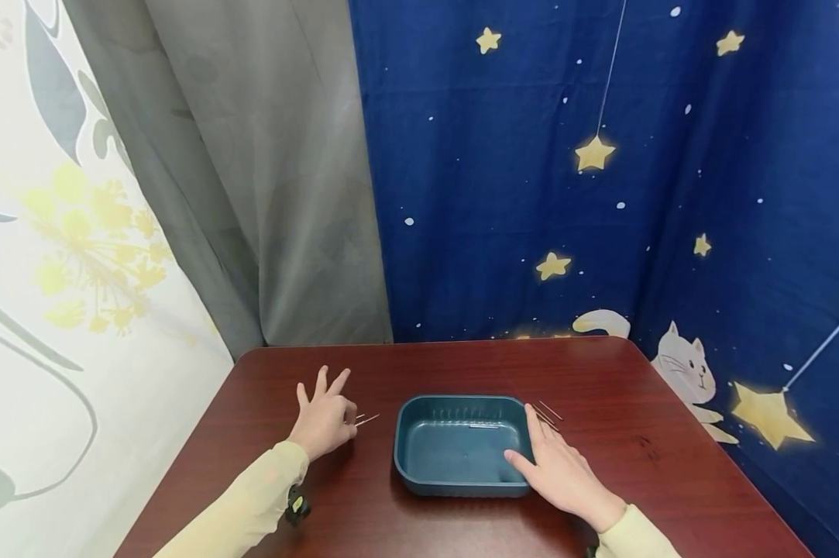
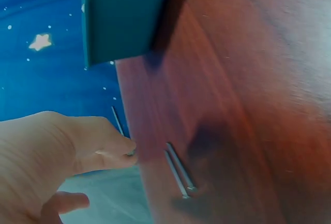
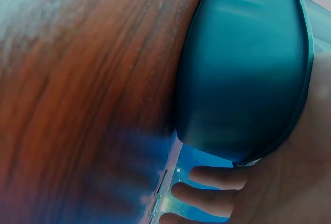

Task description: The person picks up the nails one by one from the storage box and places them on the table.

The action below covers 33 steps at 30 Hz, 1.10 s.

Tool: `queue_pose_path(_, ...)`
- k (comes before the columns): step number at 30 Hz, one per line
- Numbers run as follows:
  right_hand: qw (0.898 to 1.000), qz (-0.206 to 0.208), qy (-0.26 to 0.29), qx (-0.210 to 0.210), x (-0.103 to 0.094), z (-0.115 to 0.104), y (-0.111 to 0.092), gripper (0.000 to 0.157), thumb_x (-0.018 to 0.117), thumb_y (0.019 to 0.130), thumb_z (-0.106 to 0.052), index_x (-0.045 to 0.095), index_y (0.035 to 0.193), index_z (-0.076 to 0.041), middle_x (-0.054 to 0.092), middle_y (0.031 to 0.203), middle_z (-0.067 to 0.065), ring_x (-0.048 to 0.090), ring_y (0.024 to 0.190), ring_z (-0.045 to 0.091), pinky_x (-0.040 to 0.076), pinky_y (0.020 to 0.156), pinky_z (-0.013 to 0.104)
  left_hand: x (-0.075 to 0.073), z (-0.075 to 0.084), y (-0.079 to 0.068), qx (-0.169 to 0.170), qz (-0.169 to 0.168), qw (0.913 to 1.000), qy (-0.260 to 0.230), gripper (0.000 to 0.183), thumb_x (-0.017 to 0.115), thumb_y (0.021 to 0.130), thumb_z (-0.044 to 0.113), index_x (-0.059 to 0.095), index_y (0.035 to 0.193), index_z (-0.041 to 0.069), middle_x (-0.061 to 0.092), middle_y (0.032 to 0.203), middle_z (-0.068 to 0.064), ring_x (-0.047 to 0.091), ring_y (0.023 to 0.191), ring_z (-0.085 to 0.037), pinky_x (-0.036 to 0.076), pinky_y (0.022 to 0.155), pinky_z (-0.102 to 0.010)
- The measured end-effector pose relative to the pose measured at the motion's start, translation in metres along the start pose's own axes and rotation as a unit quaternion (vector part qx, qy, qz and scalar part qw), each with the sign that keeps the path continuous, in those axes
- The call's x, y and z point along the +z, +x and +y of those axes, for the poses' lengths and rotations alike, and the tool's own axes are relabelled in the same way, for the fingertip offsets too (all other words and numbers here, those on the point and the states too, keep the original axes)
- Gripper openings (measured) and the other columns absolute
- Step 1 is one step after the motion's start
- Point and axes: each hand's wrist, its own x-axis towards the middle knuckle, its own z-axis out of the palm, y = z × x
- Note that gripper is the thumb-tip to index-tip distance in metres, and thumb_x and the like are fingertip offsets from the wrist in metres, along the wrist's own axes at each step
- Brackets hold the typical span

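Note:
My left hand (image 1: 326, 422) pinches a thin metal nail (image 2: 118, 120) between thumb and index finger, the other fingers spread upward. Below it, in the left wrist view, two long nails (image 2: 179, 171) with small flat heads lie side by side on the table. To the right stands a dark teal plastic tub (image 1: 464, 490), with a thin nail (image 1: 484, 425) on its floor near the far wall. My right hand (image 1: 562, 469) rests on the tub's right rim, fingers extended along the outside and thumb over the edge.
Several more nails (image 1: 550, 411) lie on the table just beyond the right fingertips. The reddish-brown wooden table (image 1: 363, 527) ends at a grey curtain (image 1: 307, 232) and a blue star-patterned curtain (image 1: 489, 194). A pale floral curtain (image 1: 112, 387) hangs at the left.

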Motion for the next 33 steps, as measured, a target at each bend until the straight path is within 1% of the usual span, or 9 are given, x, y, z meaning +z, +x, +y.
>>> queue_pose_path(3, 1.000, -0.001, 0.000, -0.002, 0.000, 0.000, 0.000, 0.099, 0.058, 0.094, -0.062, 0.015, 0.161, -0.004, 0.030, 0.161, 0.019, 0.034, 0.144, 0.041, 0.037, 0.101, 0.068, 0.005, -0.005, -0.006, -0.005, -0.007, 0.9999, 0.010, 0.034, 0.083, 0.070, 0.015, 0.058, 0.056, 0.033, 0.037, 0.157, -0.018, 0.011, 0.147, -0.053, 0.009, 0.098, -0.085)
queue_pose_path(7, 1.000, -0.001, 0.002, -0.002, 0.000, -0.001, 0.001, 0.099, 0.058, 0.094, -0.062, 0.015, 0.161, -0.004, 0.029, 0.161, 0.019, 0.033, 0.144, 0.041, 0.036, 0.102, 0.068, 0.010, -0.010, -0.011, -0.009, -0.010, 0.9996, 0.027, 0.035, 0.083, 0.069, 0.016, 0.056, 0.054, 0.033, 0.039, 0.156, -0.018, 0.012, 0.147, -0.053, 0.009, 0.098, -0.085)
queue_pose_path(12, 1.000, -0.002, 0.002, 0.002, 0.000, -0.001, 0.001, 0.099, 0.058, 0.094, -0.062, 0.015, 0.161, -0.004, 0.029, 0.161, 0.019, 0.034, 0.144, 0.041, 0.037, 0.103, 0.067, 0.018, -0.014, -0.013, -0.014, -0.018, 0.9988, 0.043, 0.036, 0.084, 0.068, 0.018, 0.054, 0.053, 0.032, 0.038, 0.157, -0.017, 0.009, 0.147, -0.053, 0.007, 0.098, -0.085)
queue_pose_path(17, 1.000, -0.004, 0.003, 0.006, -0.001, -0.002, 0.000, 0.099, 0.059, 0.094, -0.062, 0.015, 0.161, -0.004, 0.029, 0.161, 0.019, 0.034, 0.143, 0.041, 0.037, 0.102, 0.067, 0.024, -0.016, -0.014, -0.017, -0.027, 0.9983, 0.048, 0.034, 0.084, 0.069, 0.019, 0.056, 0.055, 0.031, 0.037, 0.158, -0.017, 0.007, 0.148, -0.052, 0.005, 0.099, -0.085)
queue_pose_path(19, 1.000, -0.004, 0.003, 0.006, -0.001, -0.003, 0.000, 0.099, 0.059, 0.094, -0.061, 0.015, 0.161, -0.004, 0.030, 0.161, 0.019, 0.035, 0.143, 0.041, 0.037, 0.102, 0.068, 0.025, -0.018, -0.015, -0.016, -0.025, 0.9982, 0.052, 0.033, 0.084, 0.069, 0.018, 0.057, 0.056, 0.031, 0.038, 0.157, -0.017, 0.008, 0.147, -0.052, 0.005, 0.099, -0.085)
queue_pose_path(27, 1.000, -0.004, 0.003, 0.007, 0.000, -0.002, 0.000, 0.099, 0.059, 0.094, -0.062, 0.014, 0.161, -0.004, 0.030, 0.161, 0.019, 0.035, 0.143, 0.041, 0.037, 0.101, 0.068, 0.024, -0.018, -0.015, -0.008, -0.019, 0.9980, 0.059, 0.034, 0.083, 0.067, 0.017, 0.056, 0.055, 0.031, 0.041, 0.155, -0.017, 0.010, 0.147, -0.053, 0.007, 0.099, -0.085)
queue_pose_path(31, 1.000, -0.006, 0.003, 0.007, 0.000, -0.001, 0.001, 0.100, 0.059, 0.094, -0.062, 0.014, 0.161, -0.004, 0.029, 0.161, 0.019, 0.035, 0.143, 0.040, 0.037, 0.101, 0.068, 0.022, -0.017, -0.013, -0.002, -0.023, 0.9975, 0.067, 0.034, 0.083, 0.070, 0.017, 0.055, 0.056, 0.030, 0.040, 0.155, -0.018, 0.011, 0.147, -0.053, 0.006, 0.099, -0.084)
queue_pose_path(33, 1.000, -0.008, 0.002, 0.008, 0.001, -0.001, 0.002, 0.100, 0.058, 0.094, -0.062, 0.013, 0.161, -0.004, 0.029, 0.161, 0.019, 0.035, 0.143, 0.040, 0.038, 0.101, 0.068, 0.020, -0.014, -0.010, 0.001, -0.018, 0.9974, 0.070, 0.029, 0.081, 0.072, 0.017, 0.059, 0.059, 0.029, 0.040, 0.155, -0.019, 0.012, 0.147, -0.052, 0.006, 0.100, -0.084)
